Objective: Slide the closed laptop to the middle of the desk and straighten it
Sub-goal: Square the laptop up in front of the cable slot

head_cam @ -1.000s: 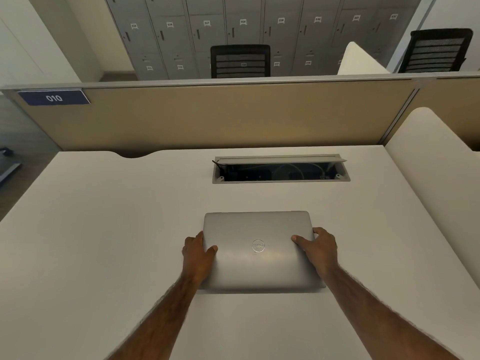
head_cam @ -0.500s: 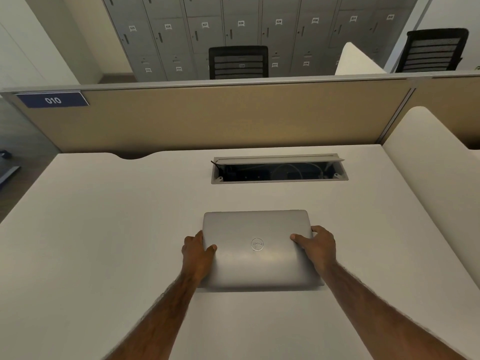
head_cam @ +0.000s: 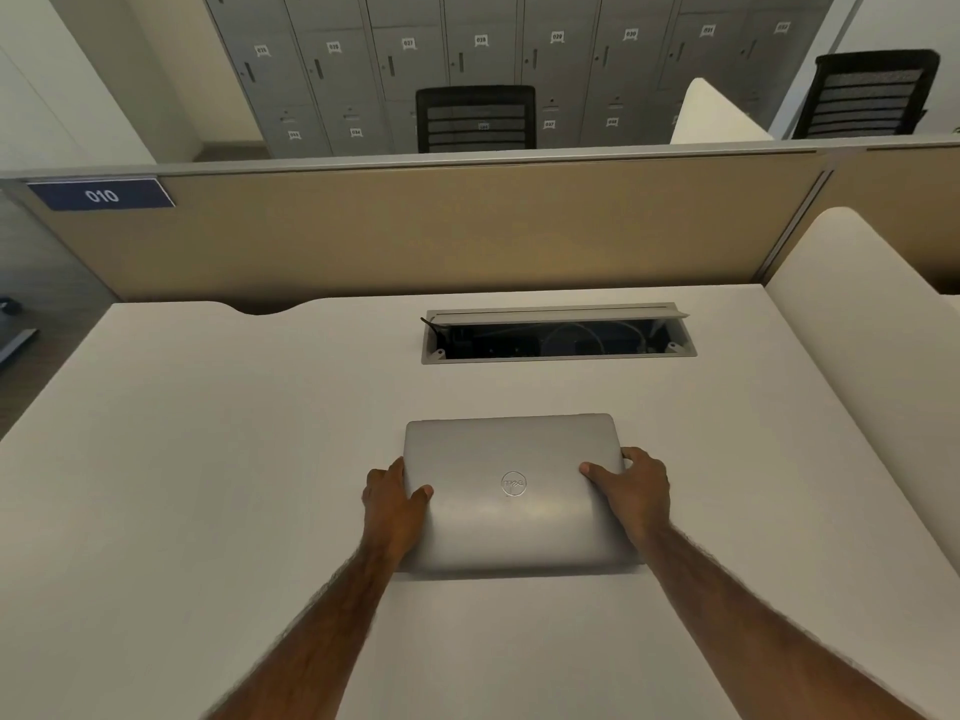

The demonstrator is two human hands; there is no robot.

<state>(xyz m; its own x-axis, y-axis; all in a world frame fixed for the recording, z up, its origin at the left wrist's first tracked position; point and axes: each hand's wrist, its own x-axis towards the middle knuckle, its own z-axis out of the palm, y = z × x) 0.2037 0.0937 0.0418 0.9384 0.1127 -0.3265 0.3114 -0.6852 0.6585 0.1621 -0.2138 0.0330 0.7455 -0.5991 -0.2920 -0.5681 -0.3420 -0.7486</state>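
— What's the laptop (head_cam: pixel 511 491) like?
— Slim and silver-grey with rounded corners. The lid is shut, and a round logo sits in the middle of it.
— How does it lie?
— Flat on the pale table (head_cam: pixel 208 459), lid up. Its far edge runs almost level with the table's back edge, a touch higher on the right side.
— And where on the table?
— Roughly in the middle from left to right, closer to the near side than to the back.
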